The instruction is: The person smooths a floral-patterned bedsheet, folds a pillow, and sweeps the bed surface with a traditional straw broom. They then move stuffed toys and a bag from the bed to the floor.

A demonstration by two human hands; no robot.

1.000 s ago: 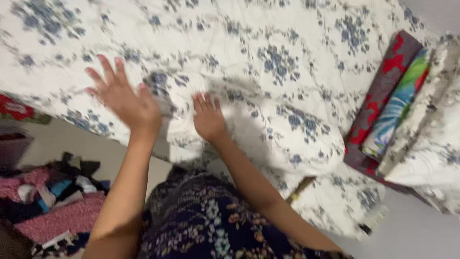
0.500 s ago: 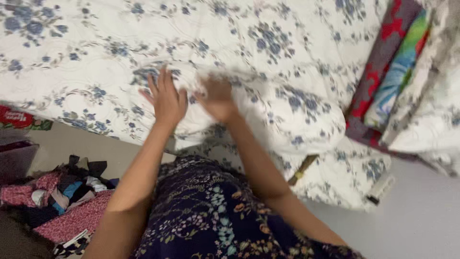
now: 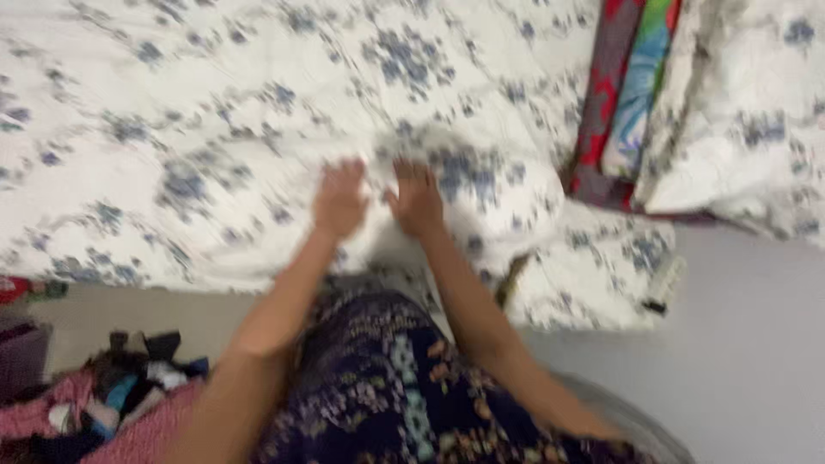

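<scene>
A soft, puffy pillow (image 3: 464,193) in white cloth with blue flowers is pressed at the bed's near edge on the matching quilt (image 3: 172,129). Left hand (image 3: 339,199) and right hand (image 3: 417,199) are laid flat, fingers together; blur hides any pinch. Since a second ago, the left hand has been lowered beside the right.

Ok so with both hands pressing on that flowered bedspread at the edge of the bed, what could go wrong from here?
The left hand and right hand lie close together on the white bedspread near its edge, so a hard push might drag the cover off the side. The heap of clothes on the floor lies close by the person and could trip a backward step. The picture is blurred, so the grip cannot be judged.
</scene>
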